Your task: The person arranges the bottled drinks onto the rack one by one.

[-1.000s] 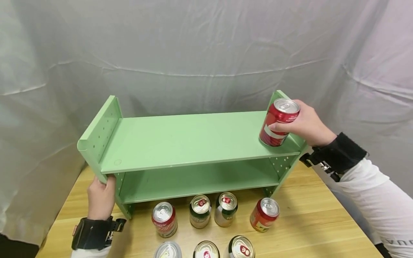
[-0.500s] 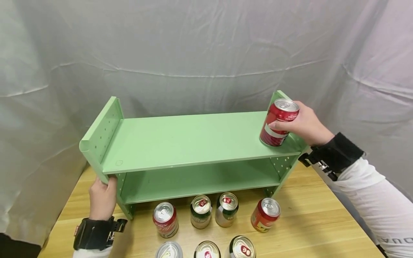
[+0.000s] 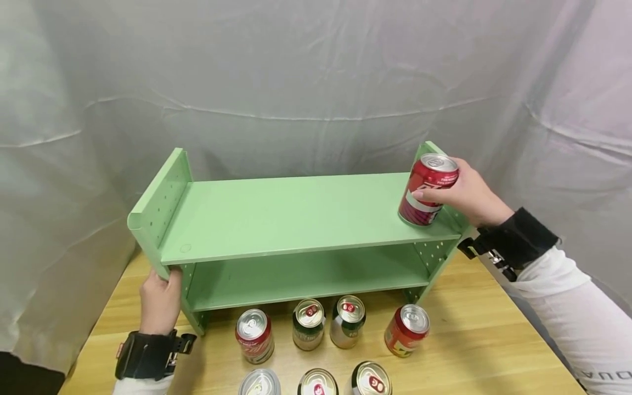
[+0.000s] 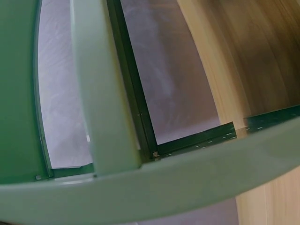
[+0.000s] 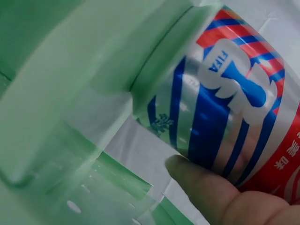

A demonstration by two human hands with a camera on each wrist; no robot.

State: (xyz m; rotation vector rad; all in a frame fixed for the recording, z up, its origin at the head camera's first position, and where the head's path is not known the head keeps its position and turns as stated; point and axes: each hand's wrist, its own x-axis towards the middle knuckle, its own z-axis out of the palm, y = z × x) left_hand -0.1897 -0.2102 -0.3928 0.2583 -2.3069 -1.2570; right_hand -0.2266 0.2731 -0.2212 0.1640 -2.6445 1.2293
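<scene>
A light green two-tier shelf [image 3: 296, 219] stands on a wooden table [image 3: 474, 340]. My right hand [image 3: 461, 195] grips a red can [image 3: 427, 191] standing upright at the right end of the top board. The right wrist view shows that red can [image 5: 243, 103] close up, with a fingertip against it and the green shelf [image 5: 56, 93] beside it. My left hand [image 3: 159, 299] holds the shelf's left side panel near its lower front edge. In the left wrist view only the green shelf frame [image 4: 103, 103] fills the picture; the hand is hidden there.
Several cans stand on the table in front of the shelf, among them a red can [image 3: 254, 336], a green can [image 3: 307, 323], a silver-green can [image 3: 346, 321] and an orange-red can [image 3: 407, 330]. A grey cloth backdrop [image 3: 316, 82] hangs behind and at both sides.
The view has shifted slightly, so the shelf sits a little lower and further right in frame. Both hands keep their holds; the red can now stands flat on the top board.
</scene>
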